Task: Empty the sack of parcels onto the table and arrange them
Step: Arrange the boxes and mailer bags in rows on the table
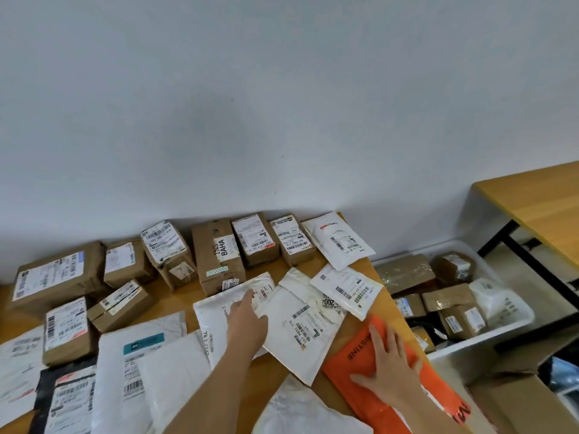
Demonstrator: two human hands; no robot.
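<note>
Left hand point(247, 321) flat, fingers straight, pressing a white plastic mailer bag point(219, 311) mid wooden table point(275, 368). Right hand point(388, 364) fingers spread flat on orange plastic mailer bag point(354, 355) at table's right edge. Brown cardboard parcels point(219, 255) lined along the wall.

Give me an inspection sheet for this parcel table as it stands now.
Surface: wooden table against a pale wall, mostly covered.
Job's things: brown boxes in a row along the wall, more at the left; white mailers flat in the middle and front; orange mailer at the front right edge. The sack is not in view.
Clutter: nothing seen.
Hands: left hand flat on a white mailer; right hand flat, fingers spread, on the orange mailer.
Cables: nothing seen.
Surroundings: white bin of parcels to the right, below table level; second wooden table beyond it; open cardboard box at lower right.
</note>
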